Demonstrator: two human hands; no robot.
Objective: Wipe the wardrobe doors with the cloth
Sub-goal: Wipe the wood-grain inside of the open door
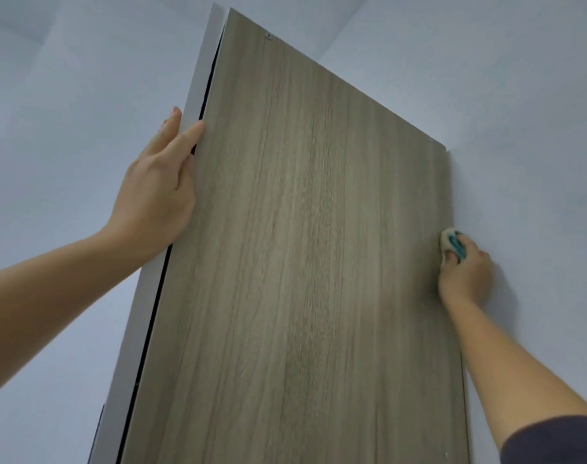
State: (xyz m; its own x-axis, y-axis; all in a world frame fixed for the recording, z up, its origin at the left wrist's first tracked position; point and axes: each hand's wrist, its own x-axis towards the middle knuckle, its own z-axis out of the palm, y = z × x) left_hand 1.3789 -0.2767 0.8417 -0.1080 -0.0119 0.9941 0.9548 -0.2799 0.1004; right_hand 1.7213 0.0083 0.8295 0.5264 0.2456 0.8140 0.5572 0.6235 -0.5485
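Two arms show in the head view. The left forearm (51, 296) is bare along all its visible length, up to the left hand (158, 192), whose fingernails are cut short. The right forearm (506, 363) is bare from the right hand (466, 272) down to a dark sleeve (553, 440) (navy or charcoal, hard to tell in this light). The sleeve is plain matte fabric, and its edge crosses the arm near the lower right corner.
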